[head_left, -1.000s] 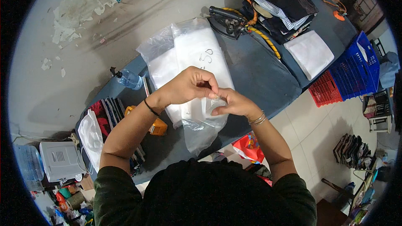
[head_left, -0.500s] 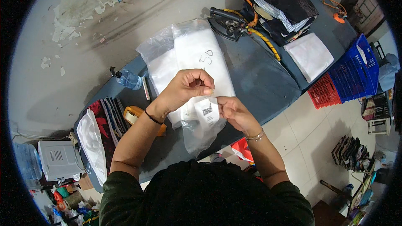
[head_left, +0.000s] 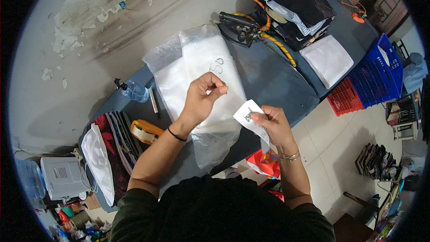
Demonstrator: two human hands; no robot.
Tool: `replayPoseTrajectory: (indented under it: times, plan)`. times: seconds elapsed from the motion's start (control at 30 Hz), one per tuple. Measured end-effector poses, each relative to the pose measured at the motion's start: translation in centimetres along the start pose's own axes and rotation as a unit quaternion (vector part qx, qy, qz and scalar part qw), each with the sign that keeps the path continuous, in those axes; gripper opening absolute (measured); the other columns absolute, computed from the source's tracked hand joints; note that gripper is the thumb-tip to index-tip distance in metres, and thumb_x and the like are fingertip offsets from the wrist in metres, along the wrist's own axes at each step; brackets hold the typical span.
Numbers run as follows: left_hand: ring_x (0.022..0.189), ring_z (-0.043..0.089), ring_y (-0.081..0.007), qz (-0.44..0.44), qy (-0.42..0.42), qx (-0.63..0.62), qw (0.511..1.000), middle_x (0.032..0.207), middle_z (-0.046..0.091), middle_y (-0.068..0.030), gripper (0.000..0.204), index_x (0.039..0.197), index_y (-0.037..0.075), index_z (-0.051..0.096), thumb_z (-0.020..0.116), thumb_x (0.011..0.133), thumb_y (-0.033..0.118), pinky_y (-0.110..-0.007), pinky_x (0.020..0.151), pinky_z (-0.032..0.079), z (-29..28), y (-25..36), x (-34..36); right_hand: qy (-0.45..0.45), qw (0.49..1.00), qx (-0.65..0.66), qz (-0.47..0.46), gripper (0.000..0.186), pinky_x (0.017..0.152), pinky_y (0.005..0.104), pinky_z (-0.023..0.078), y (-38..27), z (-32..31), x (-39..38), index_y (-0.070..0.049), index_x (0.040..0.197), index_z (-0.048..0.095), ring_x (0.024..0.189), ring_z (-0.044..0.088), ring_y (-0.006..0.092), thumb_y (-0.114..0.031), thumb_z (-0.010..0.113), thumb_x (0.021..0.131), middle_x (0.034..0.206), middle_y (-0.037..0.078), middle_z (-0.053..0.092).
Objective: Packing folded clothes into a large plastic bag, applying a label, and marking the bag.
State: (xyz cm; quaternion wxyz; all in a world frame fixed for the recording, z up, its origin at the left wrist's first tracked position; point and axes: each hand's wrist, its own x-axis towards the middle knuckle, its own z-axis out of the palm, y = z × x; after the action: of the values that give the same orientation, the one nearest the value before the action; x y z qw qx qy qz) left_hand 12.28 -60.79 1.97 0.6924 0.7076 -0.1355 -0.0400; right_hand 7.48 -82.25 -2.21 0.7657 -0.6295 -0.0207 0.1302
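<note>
My right hand [head_left: 275, 126] pinches a small white printed paper slip [head_left: 251, 115], thumb on its dark printed patch. The slip is held above the right edge of a plastic-wrapped white bundle [head_left: 206, 54]. My left hand [head_left: 200, 101] is closed, thumb and forefinger pinched over the bundle. From those fingertips a thin see-through strip, which looks like clear tape [head_left: 234, 97], runs toward the slip; it is hard to make out. Loose clear plastic [head_left: 216, 148] hangs off the bundle's near end. Left of my left wrist is a yellow tape dispenser [head_left: 145, 132].
An iron [head_left: 237, 29] with an orange cord stands behind the bundle on the blue-grey table [head_left: 277, 80]. Folded dark clothes [head_left: 300, 9] and a white folded cloth [head_left: 327, 60] lie to the right. A spray bottle [head_left: 135, 92] and marker [head_left: 153, 101] sit left.
My right hand has moved right and lifted the paper slip away from the plastic. My left hand stays pinched nearly in place, so the hands are farther apart.
</note>
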Motion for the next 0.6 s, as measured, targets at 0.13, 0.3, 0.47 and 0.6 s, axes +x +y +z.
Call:
replayPoseTrajectory:
  times: [0.13,0.3,0.47,0.6]
  plan:
    - [0.069,0.054,-0.0102,0.042,-0.014,0.11,0.993,0.074,0.059,-0.0041,0.009,0.078,0.001,0.053,0.061,0.079,-0.004,-0.024,0.066,0.044,1.5,-1.2,1.3,0.058,0.996,0.037,0.062,0.024,0.045,0.0217,0.027,0.4,-0.9,-2.2,0.0,0.068,0.061,0.053,0.035,0.0019,-0.019,0.069,0.081,0.057,-0.007,0.045]
    - [0.07,0.057,-0.0205,-0.063,0.039,0.221,0.973,0.076,0.061,-0.009,0.009,0.076,0.004,0.057,0.066,0.075,0.005,-0.032,0.065,0.044,5.9,-9.1,5.8,0.194,0.958,-0.202,0.057,0.031,0.043,0.0291,0.031,3.8,-4.5,-1.1,0.002,0.062,0.058,0.047,0.041,0.0086,-0.021,0.067,0.079,0.05,0.004,0.049]
    - [0.09,0.052,-0.0257,0.021,0.039,0.486,0.873,0.088,0.056,-0.006,0.012,0.078,0.008,0.059,0.068,0.074,0.014,-0.041,0.078,0.039,11.1,-15.6,7.8,0.328,0.842,-0.416,0.099,0.034,0.054,0.0416,0.044,7.8,-6.0,-0.5,0.003,0.065,0.06,0.055,0.057,0.0358,-0.029,0.071,0.071,0.061,0.022,0.058]
    - [0.095,0.053,-0.029,-0.028,0.036,0.557,0.829,0.096,0.056,-0.0086,0.032,0.091,0.007,0.057,0.074,0.068,0.02,-0.041,0.082,0.039,11.5,-15.5,8.5,0.322,0.812,-0.468,0.138,0.033,0.06,0.0418,0.048,8.9,-6.2,-2.4,0.001,0.07,0.064,0.066,0.062,0.0372,-0.03,0.075,0.065,0.067,0.021,0.061]
